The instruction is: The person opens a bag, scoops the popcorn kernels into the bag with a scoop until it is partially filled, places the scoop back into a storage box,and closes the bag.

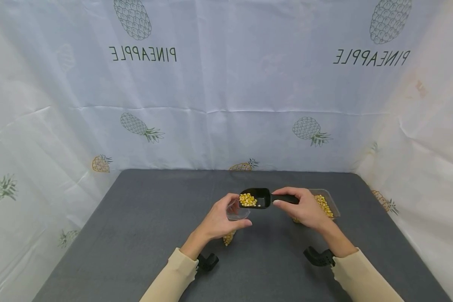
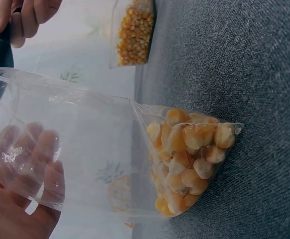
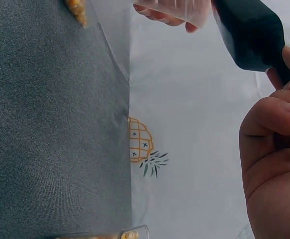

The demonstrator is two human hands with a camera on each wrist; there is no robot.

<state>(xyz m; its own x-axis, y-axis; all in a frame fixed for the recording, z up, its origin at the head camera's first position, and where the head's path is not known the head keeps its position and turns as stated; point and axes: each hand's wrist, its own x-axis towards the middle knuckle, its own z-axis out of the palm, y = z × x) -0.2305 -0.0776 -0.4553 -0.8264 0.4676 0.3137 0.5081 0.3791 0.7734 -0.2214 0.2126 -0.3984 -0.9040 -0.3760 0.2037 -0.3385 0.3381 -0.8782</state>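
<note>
Your left hand [image 1: 219, 220] has its fingers curled round the clear bag [image 2: 100, 144], corn [image 2: 189, 162] bunched in the bottom; can't tell if it's touching the table [image 1: 279, 260]. Your right hand [image 1: 303, 207] has the scoop [image 1: 263, 198] by its handle, front edge over the bag's mouth, more corn aboard. Tub [image 1: 335, 203] of corn's just beside that hand.

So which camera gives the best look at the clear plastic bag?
The left wrist view: it shows the clear plastic bag up close, with kernels in its bottom. The head view shows it small and partly hidden by the left hand; the right wrist view catches only part, cut off at the top.
</note>
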